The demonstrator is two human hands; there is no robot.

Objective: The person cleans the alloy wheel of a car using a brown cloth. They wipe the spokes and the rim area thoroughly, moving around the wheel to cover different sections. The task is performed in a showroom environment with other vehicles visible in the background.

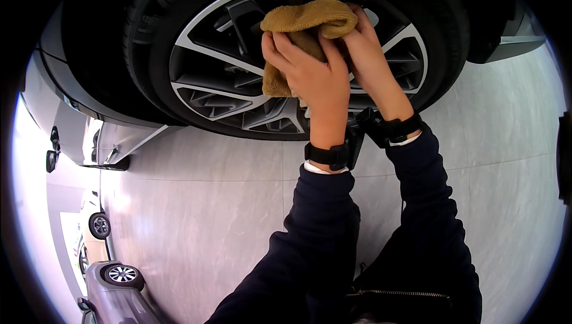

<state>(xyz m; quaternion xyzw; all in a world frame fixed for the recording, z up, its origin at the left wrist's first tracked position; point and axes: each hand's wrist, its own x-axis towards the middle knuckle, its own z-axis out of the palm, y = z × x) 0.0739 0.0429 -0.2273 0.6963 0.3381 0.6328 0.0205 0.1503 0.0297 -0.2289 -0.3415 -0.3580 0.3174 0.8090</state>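
Observation:
A bunched tan terry cloth [308, 17] lies against the hub and upper spokes of an alloy wheel [223, 60]. My left hand [315, 73] grips the cloth from below, its fingers curled into the folds. Beside it, my right hand [366, 51] holds the cloth's right end, with its fingertips partly hidden behind the fabric. The wheel has dark grey inserts and bright machined spokes inside a black tyre [147, 69]. Hands and cloth cover the wheel's centre. Black straps circle both wrists.
The grey car body [76, 123] curves away on the left, and a sill [514, 47] shows at upper right. Pale floor tiles [201, 216] stretch below the wheel. Other parked cars, including a grey one [116, 297], stand at lower left.

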